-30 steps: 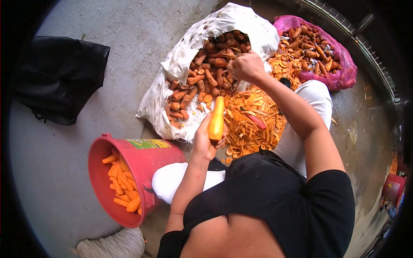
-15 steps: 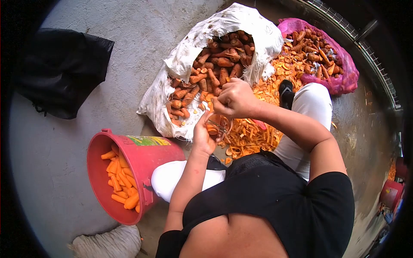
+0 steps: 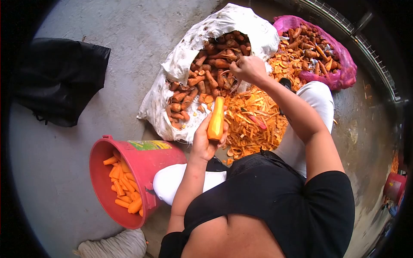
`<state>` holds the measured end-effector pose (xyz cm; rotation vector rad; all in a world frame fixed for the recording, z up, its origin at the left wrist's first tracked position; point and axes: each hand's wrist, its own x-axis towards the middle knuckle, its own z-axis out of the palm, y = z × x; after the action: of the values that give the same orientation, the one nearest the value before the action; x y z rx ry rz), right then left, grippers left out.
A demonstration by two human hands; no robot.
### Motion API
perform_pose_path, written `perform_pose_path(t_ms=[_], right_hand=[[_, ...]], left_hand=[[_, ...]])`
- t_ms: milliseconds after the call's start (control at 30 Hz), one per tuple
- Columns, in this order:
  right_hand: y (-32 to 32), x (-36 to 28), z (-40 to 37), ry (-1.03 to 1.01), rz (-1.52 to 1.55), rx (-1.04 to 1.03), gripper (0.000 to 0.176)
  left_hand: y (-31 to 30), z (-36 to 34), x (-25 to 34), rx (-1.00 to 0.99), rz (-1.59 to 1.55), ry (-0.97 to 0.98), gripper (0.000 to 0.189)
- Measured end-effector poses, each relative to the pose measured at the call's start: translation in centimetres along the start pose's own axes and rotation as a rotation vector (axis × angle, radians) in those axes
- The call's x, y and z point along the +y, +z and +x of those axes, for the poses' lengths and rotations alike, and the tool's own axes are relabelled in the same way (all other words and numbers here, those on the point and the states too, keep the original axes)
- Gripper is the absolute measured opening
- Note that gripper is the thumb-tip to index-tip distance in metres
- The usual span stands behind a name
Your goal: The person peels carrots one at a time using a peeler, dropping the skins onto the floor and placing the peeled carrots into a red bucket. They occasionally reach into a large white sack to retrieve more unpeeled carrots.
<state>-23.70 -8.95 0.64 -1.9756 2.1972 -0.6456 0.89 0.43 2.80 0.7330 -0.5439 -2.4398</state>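
My left hand (image 3: 204, 141) is closed around the lower part of a peeled orange carrot (image 3: 217, 118), which stands nearly upright in it. Up and to the right, my right hand (image 3: 249, 69) is a fist above the pile of peelings, apart from the carrot. It grips a peeler (image 3: 235, 83), mostly hidden by the fingers and blurred. Behind my hands, a torn white sack (image 3: 172, 66) lies open with many unpeeled carrots (image 3: 211, 79) in it. Orange peelings (image 3: 254, 116) are heaped on the floor between the sack and my legs.
A red bucket (image 3: 165, 161) leans toward the left beside my knee, with peeled carrots (image 3: 123, 176) inside. At the back right lies a pink mesh sack (image 3: 347, 71) of carrots and scraps. A black bag (image 3: 64, 77) and a pale sack (image 3: 114, 246) lie on the left.
My right hand has moved up and away from my left hand with the peeler. The carrot now stands upright in my left hand and shows fully; before, it was mostly hidden between the hands.
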Motion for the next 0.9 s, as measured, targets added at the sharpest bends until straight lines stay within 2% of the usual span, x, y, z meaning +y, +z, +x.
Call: perform_pose_path(t_ms=[67, 167, 200, 267, 300, 333, 400, 467, 500, 533, 600, 667, 700, 733, 800, 900], right_hand=[[-0.9, -1.8, -0.5, 0.003, 0.091, -0.031, 0.043], [-2.2, -3.9, -2.2, -0.077, 0.279, -0.029, 0.039], [-2.5, -4.4, -2.8, -0.152, 0.392, -0.027, 0.038], [-2.5, -5.0, -4.0, -0.382, 0.304, 0.069, 0.036], [-2.4, -5.6, -4.8, -0.460, 0.332, 0.156, 0.035], [-2.4, -5.9, -5.3, -0.493, 0.300, 0.137, 0.033], [-2.5, -5.9, -5.6, -0.470, 0.234, 0.161, 0.031], [-2.6, -4.7, -4.5, -0.358, 0.246, 0.139, 0.033], [-3.5, -4.5, -3.9, -0.164, 0.389, 0.049, 0.035], [-3.8, -3.9, -3.3, -0.154, 0.421, 0.078, 0.035], [-3.9, -3.3, -2.7, -0.147, 0.291, 0.068, 0.034], [-2.4, -3.4, -3.1, -0.385, 0.277, 0.256, 0.036], [-2.9, -4.1, -3.7, -0.428, 0.269, 0.164, 0.035], [-2.8, -4.7, -4.2, -0.557, 0.220, 0.222, 0.037], [-2.5, -4.8, -4.4, -0.624, 0.169, 0.260, 0.035], [-2.4, -1.9, -1.1, -0.390, 0.056, 0.275, 0.036]], left_hand=[[-0.1, 0.4, 0.1, 0.011, -0.091, -0.012, 0.049], [-0.8, 0.6, -0.2, 0.101, -0.056, 0.023, 0.044], [-1.1, 0.8, -0.4, 0.113, -0.070, 0.033, 0.042], [-1.6, 1.2, -0.5, 0.142, -0.093, 0.053, 0.039], [-1.7, 1.2, -0.5, 0.151, -0.069, 0.073, 0.038], [-1.7, 1.2, -0.4, 0.160, -0.044, 0.091, 0.037], [-1.8, 1.2, -0.5, 0.145, 0.002, 0.109, 0.038], [-1.7, 1.0, -0.5, 0.095, 0.044, 0.113, 0.039], [-1.1, 0.8, -0.5, 0.077, 0.077, 0.137, 0.041], [-1.0, 0.7, -0.5, 0.061, 0.082, 0.128, 0.041], [-0.9, 0.6, -0.4, 0.031, 0.090, 0.111, 0.042], [-1.0, 0.7, -0.5, 0.079, 0.102, 0.117, 0.041], [-1.4, 0.8, -0.6, 0.107, 0.118, 0.113, 0.041], [-1.7, 0.9, -0.7, 0.137, 0.134, 0.107, 0.041], [-2.2, 0.8, -0.8, 0.096, 0.147, 0.097, 0.039], [-1.9, 0.6, -0.5, 0.067, 0.222, 0.091, 0.038]])
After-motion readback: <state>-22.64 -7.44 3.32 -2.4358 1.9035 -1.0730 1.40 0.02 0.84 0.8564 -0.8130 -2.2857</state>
